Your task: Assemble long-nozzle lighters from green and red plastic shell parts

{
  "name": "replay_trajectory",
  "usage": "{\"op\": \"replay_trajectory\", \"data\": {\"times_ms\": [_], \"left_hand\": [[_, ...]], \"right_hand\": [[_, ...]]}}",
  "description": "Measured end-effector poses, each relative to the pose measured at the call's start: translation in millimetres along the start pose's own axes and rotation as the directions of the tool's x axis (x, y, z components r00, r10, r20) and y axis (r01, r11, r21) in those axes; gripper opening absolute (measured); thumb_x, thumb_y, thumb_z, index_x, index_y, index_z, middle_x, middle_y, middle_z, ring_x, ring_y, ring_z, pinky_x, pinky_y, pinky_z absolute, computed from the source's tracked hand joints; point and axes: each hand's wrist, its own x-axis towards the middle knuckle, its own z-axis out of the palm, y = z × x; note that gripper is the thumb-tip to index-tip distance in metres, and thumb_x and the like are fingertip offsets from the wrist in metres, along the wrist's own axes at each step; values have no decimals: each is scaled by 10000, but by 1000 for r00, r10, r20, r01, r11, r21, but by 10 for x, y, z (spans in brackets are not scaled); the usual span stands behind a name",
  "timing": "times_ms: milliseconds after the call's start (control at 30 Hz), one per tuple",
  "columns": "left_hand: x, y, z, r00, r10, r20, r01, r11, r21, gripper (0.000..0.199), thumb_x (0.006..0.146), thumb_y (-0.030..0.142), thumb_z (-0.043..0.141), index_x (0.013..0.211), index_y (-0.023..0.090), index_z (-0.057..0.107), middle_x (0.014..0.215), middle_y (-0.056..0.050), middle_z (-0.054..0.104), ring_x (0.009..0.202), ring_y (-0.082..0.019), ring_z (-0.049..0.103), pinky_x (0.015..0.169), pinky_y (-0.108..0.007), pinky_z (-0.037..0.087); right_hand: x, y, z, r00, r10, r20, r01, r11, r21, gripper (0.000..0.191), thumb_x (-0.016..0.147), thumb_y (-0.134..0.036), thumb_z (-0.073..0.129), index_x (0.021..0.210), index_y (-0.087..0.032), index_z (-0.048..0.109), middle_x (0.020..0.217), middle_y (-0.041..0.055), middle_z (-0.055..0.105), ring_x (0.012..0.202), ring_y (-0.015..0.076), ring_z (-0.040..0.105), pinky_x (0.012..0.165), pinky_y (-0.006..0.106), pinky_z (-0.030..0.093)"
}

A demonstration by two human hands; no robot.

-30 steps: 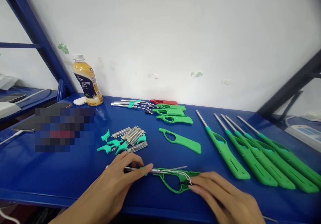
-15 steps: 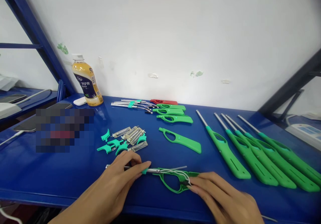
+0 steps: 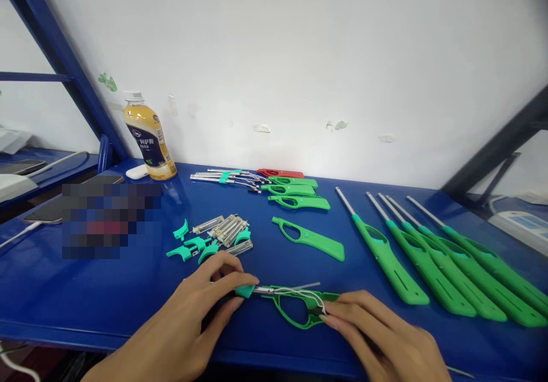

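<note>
Near the front edge, a green handle shell (image 3: 295,320) with a loop lies open on the blue table. My left hand (image 3: 214,308) pinches a metal tube (image 3: 263,290) by its teal collar (image 3: 245,292), at the loop's left end. White wires (image 3: 310,294) run from the tube over the shell to a small black part (image 3: 317,311). My right hand (image 3: 377,330) has its fingertips closed on that black part and the wire ends, against the shell. Another green half shell (image 3: 310,238) lies just behind.
Teal triggers (image 3: 180,252) and clear tanks (image 3: 229,229) lie left of centre. Behind are metal tubes (image 3: 209,177), green shells and a red shell (image 3: 280,173). Several long green lighters (image 3: 391,268) lie right; a bottle (image 3: 149,142) stands back left.
My left hand's fingers have shifted on the tube, and more of the teal collar shows between thumb and fingertip. My right hand has hardly moved.
</note>
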Motion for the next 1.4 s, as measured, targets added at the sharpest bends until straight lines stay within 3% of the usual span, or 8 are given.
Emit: {"op": "replay_trajectory", "data": {"times_ms": [267, 433, 567, 700, 833, 1033, 1200, 1400], "left_hand": [[75, 0, -29, 990, 107, -97, -112, 992, -55, 293, 1055, 155, 533, 1081, 320, 773, 1110, -9, 676, 886, -126, 728, 829, -208, 610], [67, 6, -71, 995, 92, -45, -96, 989, -114, 288, 1069, 173, 546, 1065, 325, 791, 1094, -3, 681, 907, -125, 724, 833, -209, 593], [65, -54, -49, 988, 124, -89, -137, 979, -154, 420, 1056, 85, 506, 1042, 360, 822, 1069, 15, 676, 881, -94, 713, 784, -190, 555], [40, -54, -27, 986, 130, -100, -144, 979, -146, 394, 1048, 85, 521, 1023, 344, 818, 1021, 26, 681, 868, -80, 722, 783, -171, 554], [9, 46, -34, 993, 76, -95, -80, 996, -45, 322, 1085, 167, 483, 1107, 326, 762, 1122, 15, 696, 1024, -114, 709, 928, -219, 557], [295, -48, -132, 955, -37, -295, 96, 978, 187, 243, 1061, 329, 511, 1147, 279, 733, 1044, -31, 733, 997, -243, 644, 902, -385, 501], [623, -245, -188, 965, -186, -182, 228, 944, 240, 228, 994, 368, 544, 1131, 265, 696, 853, -12, 705, 806, -254, 622, 682, -348, 434], [749, -230, -198, 967, -246, -65, 254, 927, 276, 177, 965, 352, 566, 1106, 280, 644, 841, 21, 705, 733, -218, 638, 646, -305, 430]], "right_hand": [[-26, -32, -16, 1000, 20, 15, -20, 1000, 21, 247, 1132, -290, 523, 1202, -296, 760, 1101, -18, 793, 881, 98, 821, 863, 120, 599], [-8, -22, -20, 1000, 11, 23, -11, 1000, 17, 243, 1138, -286, 510, 1195, -292, 746, 1095, -21, 787, 898, 90, 819, 891, 117, 587], [-5, -8, -24, 1000, 3, 27, -3, 1000, 16, 276, 1151, -287, 475, 1212, -295, 745, 1101, -22, 792, 927, 89, 818, 895, 113, 584], [-29, -11, -8, 1000, 11, 29, -12, 1000, 11, 252, 1141, -289, 507, 1226, -297, 745, 1103, -21, 790, 935, 96, 817, 903, 124, 588], [-35, -26, 14, 999, 34, 27, -35, 999, 11, 244, 1138, -291, 516, 1225, -300, 743, 1108, -21, 787, 914, 96, 818, 880, 119, 593], [-28, -17, 36, 999, 35, -17, -35, 999, 25, 266, 1149, -341, 489, 1169, -319, 753, 1067, -30, 786, 826, 90, 815, 763, 104, 602], [0, -6, 72, 998, 31, -56, -29, 999, 33, 274, 1153, -343, 479, 1172, -317, 751, 1047, -22, 787, 786, 97, 812, 672, 112, 595], [10, -26, 86, 996, 48, -76, -44, 998, 56, 257, 1152, -345, 480, 1171, -322, 736, 1035, -31, 778, 773, 93, 805, 635, 122, 585]]}}
